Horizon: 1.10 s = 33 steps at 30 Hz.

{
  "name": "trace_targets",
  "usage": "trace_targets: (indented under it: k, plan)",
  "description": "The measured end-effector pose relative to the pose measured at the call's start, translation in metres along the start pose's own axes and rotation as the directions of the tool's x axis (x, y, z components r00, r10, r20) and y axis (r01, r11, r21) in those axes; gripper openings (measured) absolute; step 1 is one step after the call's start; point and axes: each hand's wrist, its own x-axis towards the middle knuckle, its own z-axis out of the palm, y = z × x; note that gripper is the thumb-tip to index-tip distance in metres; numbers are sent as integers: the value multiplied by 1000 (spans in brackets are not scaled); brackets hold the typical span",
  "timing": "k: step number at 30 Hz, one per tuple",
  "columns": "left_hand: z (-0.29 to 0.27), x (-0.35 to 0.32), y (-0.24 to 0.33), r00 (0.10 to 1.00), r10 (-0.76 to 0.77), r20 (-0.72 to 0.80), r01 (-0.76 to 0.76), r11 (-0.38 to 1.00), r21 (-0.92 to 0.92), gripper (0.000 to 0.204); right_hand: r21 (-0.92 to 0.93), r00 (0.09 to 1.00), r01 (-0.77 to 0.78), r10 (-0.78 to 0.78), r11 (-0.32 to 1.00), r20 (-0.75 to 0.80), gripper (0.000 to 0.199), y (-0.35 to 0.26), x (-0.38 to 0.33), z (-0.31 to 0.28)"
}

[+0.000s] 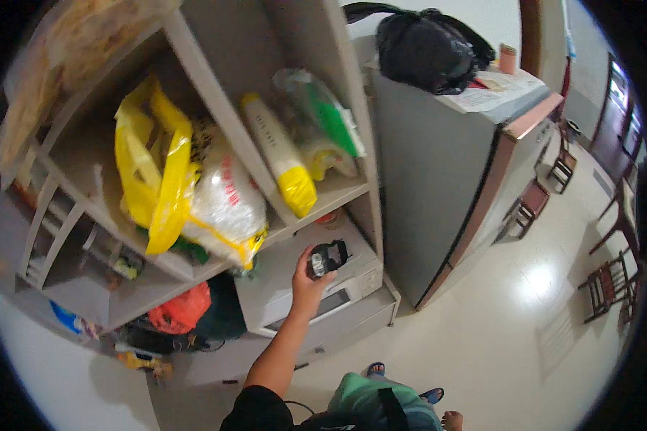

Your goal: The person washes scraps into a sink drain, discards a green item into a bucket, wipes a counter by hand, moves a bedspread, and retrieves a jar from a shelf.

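Observation:
My left hand (310, 282) reaches out in front of the shelf unit, its fingers closed round a small black object (329, 259). That object has a rounded body with a pale patch and a loop-like part on its right; its kind I cannot make out. Under the hand stands a white appliance like a microwave oven (273, 302), apart from the held object as far as I can see. Only a bit of my right hand (452, 420) shows at the lower edge, next to my green garment; most of its fingers are cut off.
Above the appliance, the grey shelf unit (216, 79) holds a yellow plastic bag (169, 208), a clear bag (230, 197) and a long yellow-and-white packet (280, 154). A red bag (181, 309) lies lower left. Right stands a fridge (431, 179) with a black bag (428, 54) on top; wooden chairs (532, 201) beyond.

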Motion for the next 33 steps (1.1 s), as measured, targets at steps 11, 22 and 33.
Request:
trace_targets:
  k: [11,22,33]
  plan:
    - [-10,-12,-14,960,-156,-231,173,983,58,69,-162,1000,25,-25,987,-3,18,-78,41,-23]
    - [-15,50,-41,968,-6,-253,100,927,361,61,-66,997,-73,72,995,-20,18,-25,28,-22]
    - [-3,153,-22,941,336,-43,-158,547,822,28,41,985,-122,126,992,-122,16,10,2,-12]
